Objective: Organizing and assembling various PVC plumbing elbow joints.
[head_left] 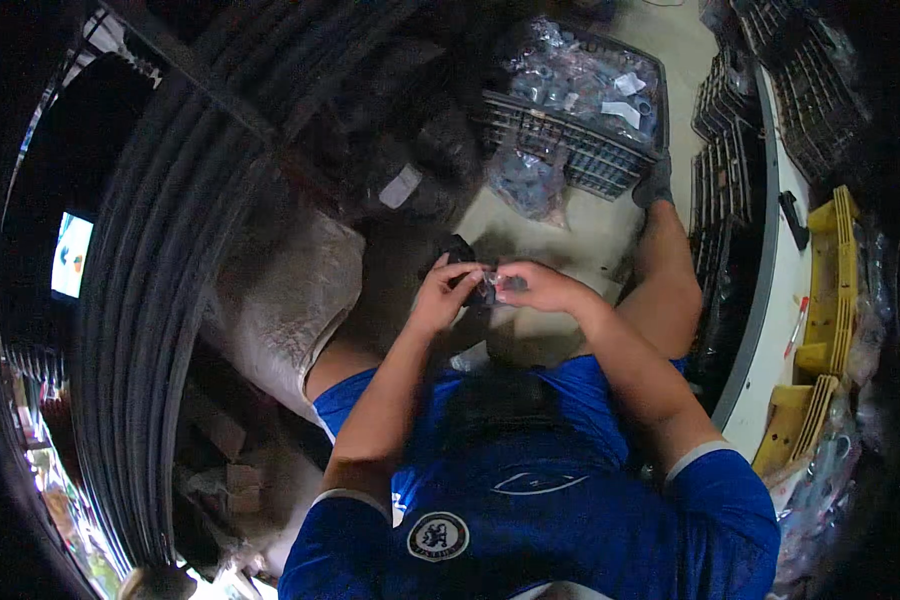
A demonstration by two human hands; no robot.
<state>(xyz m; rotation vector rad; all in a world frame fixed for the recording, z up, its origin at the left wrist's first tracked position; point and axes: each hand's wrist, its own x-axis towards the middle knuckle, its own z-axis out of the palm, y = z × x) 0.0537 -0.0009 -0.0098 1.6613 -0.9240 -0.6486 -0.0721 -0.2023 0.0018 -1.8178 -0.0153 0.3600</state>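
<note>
Blue jersey (550, 515) cloth lies nearest us. Beyond it, our left hand (438, 298) and right hand (548, 288) pinch one small clear plastic piece (489, 284) between them, fingertips nearly closed; its exact form we cannot tell. We judge that a slack pinch could drop it to the floor (582, 250), or uneven pulling tear it. We count one black crate (590, 160), its grey parts (560, 80) too jumbled to number; one clear bag (530, 185) by its near edge; two yellow bins (835, 280) along the table's (755, 375) right edge; one red pen (798, 325) beside them.
</note>
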